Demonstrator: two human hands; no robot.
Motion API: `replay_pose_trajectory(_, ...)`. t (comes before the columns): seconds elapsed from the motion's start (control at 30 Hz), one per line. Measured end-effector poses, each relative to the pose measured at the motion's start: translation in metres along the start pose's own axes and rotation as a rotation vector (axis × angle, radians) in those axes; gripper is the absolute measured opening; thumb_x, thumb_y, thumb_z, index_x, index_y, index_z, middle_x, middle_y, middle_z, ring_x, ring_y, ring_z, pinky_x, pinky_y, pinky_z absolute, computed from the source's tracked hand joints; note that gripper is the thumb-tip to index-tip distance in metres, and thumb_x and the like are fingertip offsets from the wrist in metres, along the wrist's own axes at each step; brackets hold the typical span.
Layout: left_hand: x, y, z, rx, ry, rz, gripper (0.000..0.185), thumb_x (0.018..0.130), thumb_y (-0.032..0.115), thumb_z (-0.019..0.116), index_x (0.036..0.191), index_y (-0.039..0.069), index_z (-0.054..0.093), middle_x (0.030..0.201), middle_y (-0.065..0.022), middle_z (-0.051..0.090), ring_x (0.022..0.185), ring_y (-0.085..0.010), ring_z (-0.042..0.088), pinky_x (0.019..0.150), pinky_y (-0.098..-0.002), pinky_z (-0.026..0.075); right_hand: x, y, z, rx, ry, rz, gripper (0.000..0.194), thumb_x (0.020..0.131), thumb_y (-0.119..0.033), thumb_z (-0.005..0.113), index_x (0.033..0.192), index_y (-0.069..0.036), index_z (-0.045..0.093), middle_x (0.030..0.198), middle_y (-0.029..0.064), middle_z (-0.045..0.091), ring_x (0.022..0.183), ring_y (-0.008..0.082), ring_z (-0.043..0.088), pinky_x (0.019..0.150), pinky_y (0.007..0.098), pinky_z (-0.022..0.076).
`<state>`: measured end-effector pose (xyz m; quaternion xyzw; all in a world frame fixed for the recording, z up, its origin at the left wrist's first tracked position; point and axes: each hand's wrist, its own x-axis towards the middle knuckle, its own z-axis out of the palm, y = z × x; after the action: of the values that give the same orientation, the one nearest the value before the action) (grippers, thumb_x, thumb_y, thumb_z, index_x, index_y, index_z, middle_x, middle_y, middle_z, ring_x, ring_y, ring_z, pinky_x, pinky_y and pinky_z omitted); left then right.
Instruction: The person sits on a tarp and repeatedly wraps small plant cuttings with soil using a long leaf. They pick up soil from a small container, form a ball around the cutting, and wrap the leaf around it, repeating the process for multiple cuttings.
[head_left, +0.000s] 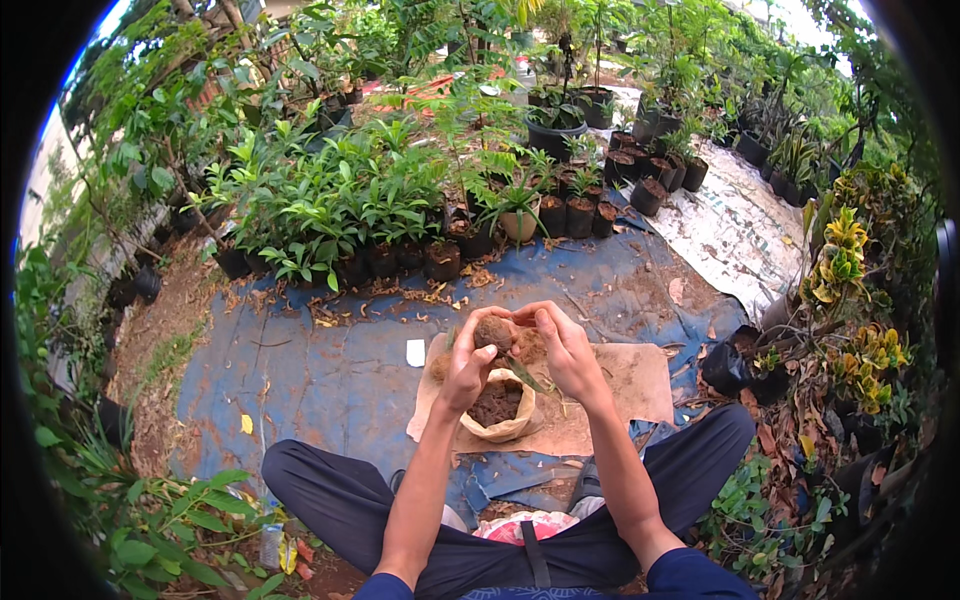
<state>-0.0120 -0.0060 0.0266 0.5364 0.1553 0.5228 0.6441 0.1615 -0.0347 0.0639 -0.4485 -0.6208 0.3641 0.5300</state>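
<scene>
My left hand (471, 371) holds a round brown ball of soil or fibre (493, 334), thumb pressed on its near side. Long green leaves (527, 373) hang from beneath the ball towards the right. Close by, my right hand (562, 352) is cupped with its thumb raised and apart from the fingers. Its fingertips reach near the ball's far side; whether they touch it is hidden. Below the hands stands a pale bag with a rolled rim (517, 429), filled with dark soil (495, 403). Loose brown fibre (531, 346) lies behind the hands.
The bag stands on a flat tan sheet (634, 382) over a worn blue tarpaulin (322, 375). A small white piece (415, 352) lies left of the sheet. Potted plants (442, 261) line the far side. Yellow-leaved shrubs (840, 259) and a black pot bag (726, 366) stand right.
</scene>
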Motion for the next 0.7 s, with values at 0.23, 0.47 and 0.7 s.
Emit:
replay_pose_trajectory(0.23,-0.0047,-0.0014,0.0046,0.185,0.026,0.061,0.047,0.091,0.034,0.062,0.121,0.002,0.047,0.09,-0.0082,0.059,0.075,-0.015,0.058,0.069,-0.0289,0.05,-0.0003,-0.0011,0.0014,0.054,-0.062,-0.006,0.051,0.111,-0.038,0.034,0.113,0.005,0.062,0.107,0.0156,0.069,0.107,0.0237,0.066,0.098,0.0355,0.0495)
replay_pose_trajectory(0.47,-0.0033,0.0043,0.0085,0.101,0.047,0.09,0.047,0.092,0.039,0.059,0.12,0.003,0.047,0.09,-0.0091,0.059,0.076,-0.0142,0.057,0.069,-0.0283,0.049,-0.0009,-0.003,0.0017,-0.031,-0.063,-0.034,0.047,0.11,-0.037,0.037,0.113,0.003,0.062,0.105,0.0178,0.07,0.103,0.0282,0.068,0.09,0.0373,0.051)
replay_pose_trajectory(0.7,-0.005,-0.0012,0.004,0.126,0.075,0.078,0.045,0.094,0.039,0.056,0.119,0.003,0.047,0.092,-0.0095,0.06,0.081,-0.0151,0.057,0.073,-0.03,0.048,-0.0022,-0.0038,0.0032,-0.017,-0.07,-0.032,0.045,0.109,-0.035,0.038,0.113,0.003,0.062,0.103,0.0181,0.069,0.099,0.0272,0.067,0.089,0.0376,0.0502)
